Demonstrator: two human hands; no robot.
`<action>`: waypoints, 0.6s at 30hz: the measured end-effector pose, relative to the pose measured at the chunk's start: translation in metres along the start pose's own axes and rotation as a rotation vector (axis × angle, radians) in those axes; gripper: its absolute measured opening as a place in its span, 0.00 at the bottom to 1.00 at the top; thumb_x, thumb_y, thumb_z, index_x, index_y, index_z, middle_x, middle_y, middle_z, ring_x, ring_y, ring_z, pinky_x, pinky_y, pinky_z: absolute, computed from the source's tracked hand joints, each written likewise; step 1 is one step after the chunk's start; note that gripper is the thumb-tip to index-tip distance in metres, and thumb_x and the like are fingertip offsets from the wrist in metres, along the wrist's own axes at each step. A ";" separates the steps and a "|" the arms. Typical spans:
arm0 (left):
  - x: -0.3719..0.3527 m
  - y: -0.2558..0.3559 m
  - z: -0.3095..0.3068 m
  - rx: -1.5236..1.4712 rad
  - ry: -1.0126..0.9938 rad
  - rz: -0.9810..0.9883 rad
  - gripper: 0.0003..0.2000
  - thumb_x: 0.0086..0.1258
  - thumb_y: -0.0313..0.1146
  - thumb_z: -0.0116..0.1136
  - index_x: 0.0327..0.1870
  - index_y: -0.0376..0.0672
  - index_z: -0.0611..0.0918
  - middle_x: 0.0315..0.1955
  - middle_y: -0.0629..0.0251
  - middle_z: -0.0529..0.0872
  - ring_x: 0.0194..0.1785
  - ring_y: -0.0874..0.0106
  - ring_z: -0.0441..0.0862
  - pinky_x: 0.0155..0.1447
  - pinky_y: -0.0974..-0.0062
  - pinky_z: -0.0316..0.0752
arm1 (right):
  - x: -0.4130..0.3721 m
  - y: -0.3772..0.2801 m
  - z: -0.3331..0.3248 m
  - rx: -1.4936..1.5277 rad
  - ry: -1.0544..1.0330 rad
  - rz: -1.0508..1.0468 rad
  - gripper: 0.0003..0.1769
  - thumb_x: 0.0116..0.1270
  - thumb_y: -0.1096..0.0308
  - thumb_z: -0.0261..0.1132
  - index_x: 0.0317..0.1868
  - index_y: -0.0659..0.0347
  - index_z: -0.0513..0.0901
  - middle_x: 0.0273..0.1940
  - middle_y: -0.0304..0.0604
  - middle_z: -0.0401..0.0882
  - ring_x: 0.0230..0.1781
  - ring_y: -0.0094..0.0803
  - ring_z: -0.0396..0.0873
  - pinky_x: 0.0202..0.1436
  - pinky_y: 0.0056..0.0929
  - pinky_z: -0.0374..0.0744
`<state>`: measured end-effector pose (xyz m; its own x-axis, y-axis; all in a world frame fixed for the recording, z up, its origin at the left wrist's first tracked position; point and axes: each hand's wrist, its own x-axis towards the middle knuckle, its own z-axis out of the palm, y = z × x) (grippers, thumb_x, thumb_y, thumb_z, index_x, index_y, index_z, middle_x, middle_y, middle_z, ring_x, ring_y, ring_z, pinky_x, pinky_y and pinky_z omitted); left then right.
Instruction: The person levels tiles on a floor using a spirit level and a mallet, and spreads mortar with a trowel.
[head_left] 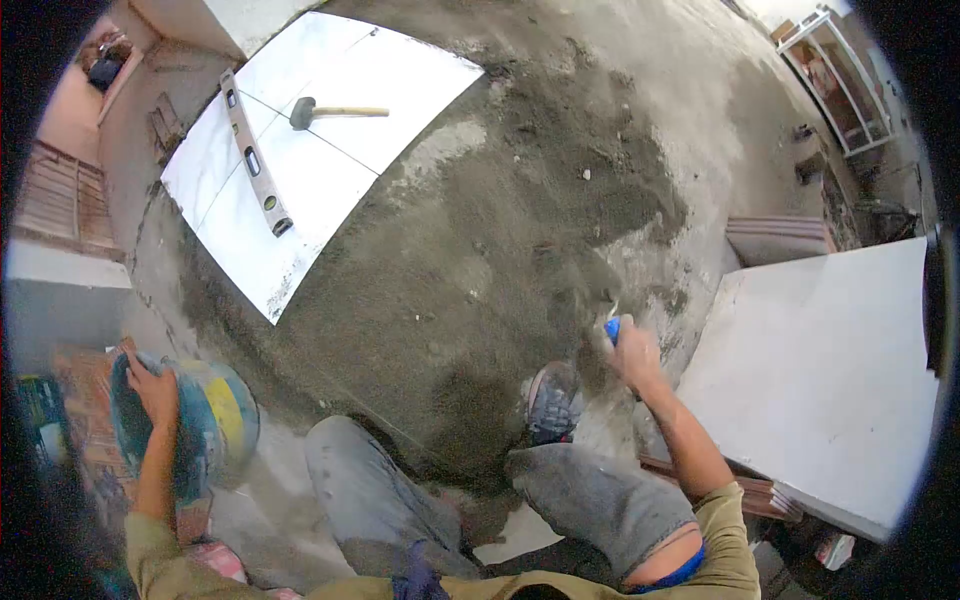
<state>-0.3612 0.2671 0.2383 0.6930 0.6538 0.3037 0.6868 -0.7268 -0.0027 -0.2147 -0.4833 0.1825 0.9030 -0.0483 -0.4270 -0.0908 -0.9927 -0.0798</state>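
Observation:
My left hand [150, 385] grips the rim of a teal bucket [205, 425] with a yellow band, which lies tilted at the lower left. In my right hand [636, 357] is a tool with a blue handle [612, 328], held over the grey mortar at the right; its working end is hard to make out. Between the hands spreads wet grey mortar [450, 300]. White tiles [330, 70] lie beyond it at the upper left, with a spirit level [252, 160] and a rubber mallet [303, 113] resting on them.
A stack of large white tiles [820, 370] stands at the right, and more stacked tiles [778, 238] sit behind it. A white-framed unit [835, 80] is at the upper right. My shoe [553, 403] rests at the mortar's near edge.

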 end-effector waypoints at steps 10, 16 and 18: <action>0.009 -0.005 0.006 -0.023 -0.342 -0.328 0.35 0.65 0.45 0.54 0.67 0.32 0.59 0.52 0.36 0.78 0.56 0.42 0.75 0.60 0.54 0.69 | 0.109 -0.083 -0.111 0.225 0.065 -0.493 0.20 0.62 0.54 0.58 0.37 0.68 0.72 0.35 0.67 0.79 0.39 0.61 0.79 0.42 0.51 0.75; 0.022 -0.027 0.032 0.015 -0.210 -0.250 0.32 0.64 0.40 0.57 0.64 0.29 0.62 0.55 0.35 0.75 0.58 0.42 0.73 0.62 0.56 0.67 | 0.253 -0.029 -0.008 0.555 0.453 -0.180 0.20 0.66 0.54 0.58 0.35 0.67 0.73 0.27 0.54 0.78 0.24 0.41 0.82 0.24 0.40 0.77; 0.019 -0.008 0.012 0.004 -0.347 -0.270 0.35 0.61 0.39 0.59 0.65 0.27 0.61 0.57 0.35 0.73 0.61 0.43 0.72 0.65 0.59 0.65 | 0.246 -0.015 -0.007 1.042 0.214 0.085 0.19 0.67 0.54 0.57 0.33 0.66 0.74 0.25 0.48 0.77 0.20 0.35 0.79 0.18 0.35 0.76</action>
<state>-0.3513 0.2881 0.2323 0.5209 0.8525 -0.0437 0.8536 -0.5201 0.0292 0.0114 -0.4808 0.0847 0.9226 -0.2321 -0.3081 -0.3798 -0.4060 -0.8312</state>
